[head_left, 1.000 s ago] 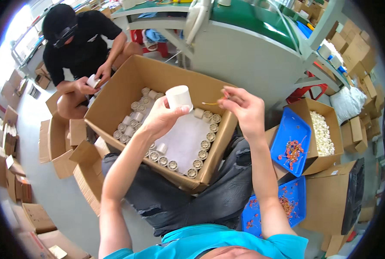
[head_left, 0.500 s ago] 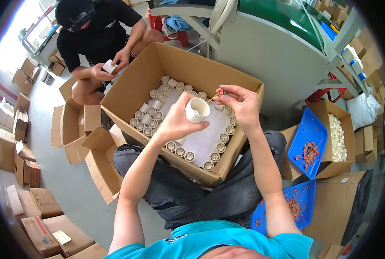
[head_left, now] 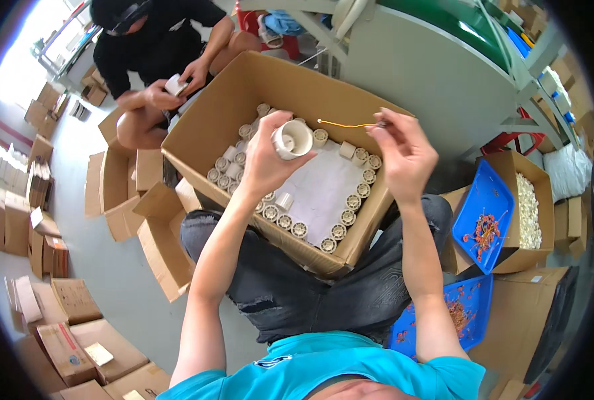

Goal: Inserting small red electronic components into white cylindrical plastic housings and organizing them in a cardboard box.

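My left hand (head_left: 267,160) is wrapped round a white plastic cylindrical cup (head_left: 293,139), its open end tilted up toward me. To its right, my right hand (head_left: 405,157) pinches a small wired part, mostly hidden by the fingers. From that grip a thin yellow-and-red wire lead (head_left: 343,125) points left, ending in a tiny white connector apart from the cup. Both hands are over a large open cardboard box (head_left: 310,90). Inside it, several white cylinders (head_left: 299,229) stand or lie along the sides, round a white sheet (head_left: 323,190).
Across the box a co-worker (head_left: 157,40) in black holds another white cylinder (head_left: 175,85). At right, a blue tray (head_left: 465,180) of red wired parts leans on a carton of small white pieces (head_left: 529,213). A second blue tray (head_left: 405,330) lies below; open cartons (head_left: 163,240) stand left.
My right hand has moved right, drawing the wire lead away from the cup's rim. My left hand, with the cup, has shifted slightly left and up. The head view has shifted slightly.
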`<move>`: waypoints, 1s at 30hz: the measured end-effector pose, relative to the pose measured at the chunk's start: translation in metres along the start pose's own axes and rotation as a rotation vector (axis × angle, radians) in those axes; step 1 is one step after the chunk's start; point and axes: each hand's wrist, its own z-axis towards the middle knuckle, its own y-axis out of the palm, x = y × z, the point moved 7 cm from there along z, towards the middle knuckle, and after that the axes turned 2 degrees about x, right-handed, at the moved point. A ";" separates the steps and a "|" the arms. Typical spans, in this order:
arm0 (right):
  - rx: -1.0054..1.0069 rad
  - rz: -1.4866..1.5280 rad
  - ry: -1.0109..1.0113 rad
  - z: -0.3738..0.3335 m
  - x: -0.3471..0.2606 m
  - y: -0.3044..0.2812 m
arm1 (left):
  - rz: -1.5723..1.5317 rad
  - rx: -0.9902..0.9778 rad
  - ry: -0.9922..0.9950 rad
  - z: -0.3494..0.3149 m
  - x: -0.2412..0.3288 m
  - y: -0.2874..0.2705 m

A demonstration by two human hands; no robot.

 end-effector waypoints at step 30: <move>-0.129 -0.299 -0.377 -0.030 -0.038 0.028 | -0.078 0.125 0.270 -0.006 0.013 0.013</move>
